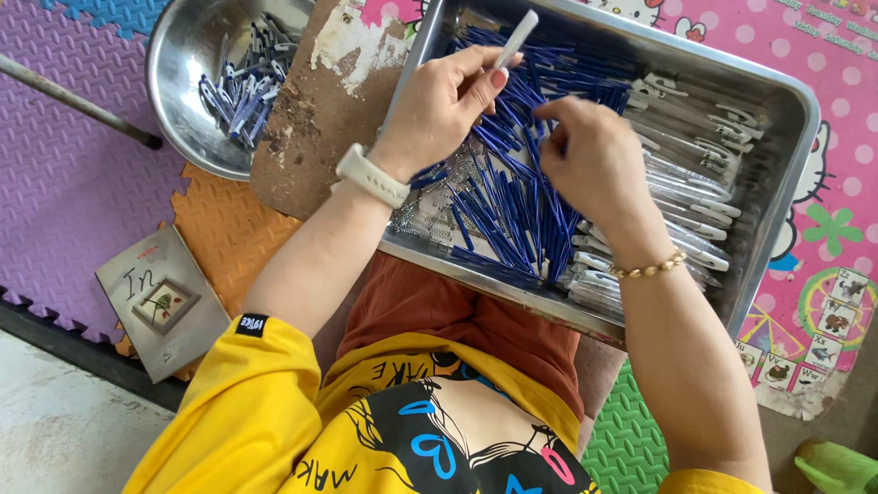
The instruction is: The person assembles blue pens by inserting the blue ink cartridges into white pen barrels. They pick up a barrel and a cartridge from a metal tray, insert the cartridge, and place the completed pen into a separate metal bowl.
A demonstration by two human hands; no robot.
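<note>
A rectangular steel tray rests on my lap, holding a heap of thin blue pen refills in the middle and clear pen barrels at the right. My left hand, with a white watch on the wrist, is shut on a clear white pen barrel that points up over the tray's far edge. My right hand, with a bead bracelet on the wrist, reaches down into the blue refills, fingers pinched among them.
A round steel bowl with several blue and white pen caps sits at the upper left. A small grey booklet lies on the foam mat at the left. A brown board lies under the tray.
</note>
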